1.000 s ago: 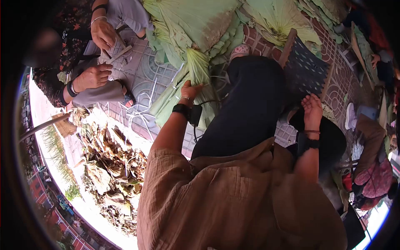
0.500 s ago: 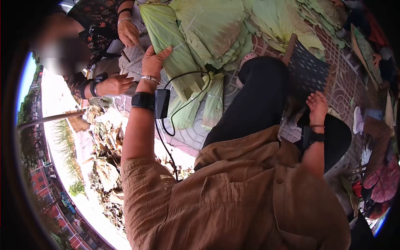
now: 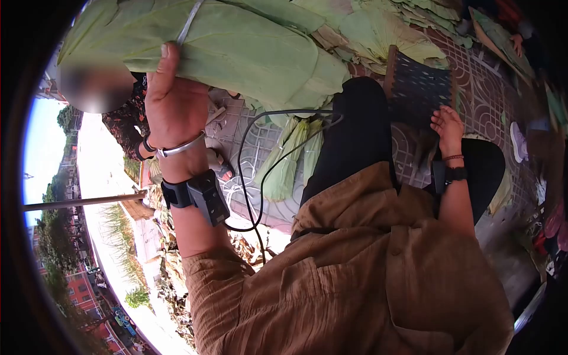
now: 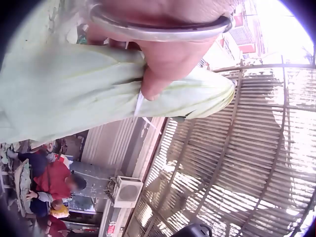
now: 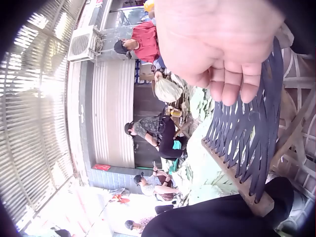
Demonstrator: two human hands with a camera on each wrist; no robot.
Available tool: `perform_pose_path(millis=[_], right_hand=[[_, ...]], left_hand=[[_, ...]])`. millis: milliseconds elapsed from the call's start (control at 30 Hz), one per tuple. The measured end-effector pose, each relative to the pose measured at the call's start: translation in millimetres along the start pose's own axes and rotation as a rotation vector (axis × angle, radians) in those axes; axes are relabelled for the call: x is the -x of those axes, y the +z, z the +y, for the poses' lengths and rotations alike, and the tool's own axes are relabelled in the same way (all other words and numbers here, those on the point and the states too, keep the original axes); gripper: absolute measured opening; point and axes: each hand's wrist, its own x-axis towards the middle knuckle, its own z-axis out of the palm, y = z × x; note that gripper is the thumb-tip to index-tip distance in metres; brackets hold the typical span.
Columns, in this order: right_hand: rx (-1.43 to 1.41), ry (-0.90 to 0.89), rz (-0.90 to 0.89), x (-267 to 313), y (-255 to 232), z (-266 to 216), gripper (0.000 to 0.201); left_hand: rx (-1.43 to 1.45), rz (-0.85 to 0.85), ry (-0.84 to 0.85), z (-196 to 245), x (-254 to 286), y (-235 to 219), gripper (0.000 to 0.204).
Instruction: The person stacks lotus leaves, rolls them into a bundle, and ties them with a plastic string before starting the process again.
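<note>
My left hand grips a long bundle of folded large green leaves, held up close to the head camera. A thin white tie circles the bundle. In the left wrist view the thumb lies against the leaves right at this tie, while the other fingers are mostly hidden behind the bundle. Near a woven-strap folding stool, my right hand hangs with loosely bent fingers and holds nothing. The right wrist view shows the same palm over the stool's dark straps.
Smaller leaf bundles lie on the paving by loose white strings. More flat green leaves spread beyond my knee. Across from me sits another person in a dark patterned top. A black cable loops from my left wrist device.
My left hand has lifted the leaf bundle from the ground area, up and leftward, and it is now much nearer the head camera. The right hand has stayed near the stool.
</note>
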Motion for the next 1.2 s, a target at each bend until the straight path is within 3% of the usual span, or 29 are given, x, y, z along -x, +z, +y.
perform_pose_path(millis=[200,367,600,767,967,1100,1200], right_hand=[[-0.012,-0.039,-0.046,9,2,-11,0.015],[-0.018,-0.041,-0.064,14,3,-16,0.016],[-0.038,-0.054,-0.121,20,8,-20,0.018],[-0.147,-0.084,-0.092,22,0,-34,0.018],[-0.27,-0.149,-0.044,25,-18,-51,0.028],[-0.367,-0.013,-0.24,37,-15,-64,0.052],[-0.472,0.025,-0.3,41,-15,-64,0.053]], left_hand=[[0.201,-0.131,-0.071,-3,-8,27,0.028],[0.269,0.032,-0.099,1,-21,56,0.029],[0.218,0.051,-0.151,-12,-26,112,0.031],[0.114,-0.169,-0.311,-72,-29,140,0.03],[-0.047,-0.183,-0.465,-177,4,177,0.031],[0.02,-0.23,-0.598,-237,14,192,0.031],[-0.032,-0.222,-0.646,-263,16,201,0.031]])
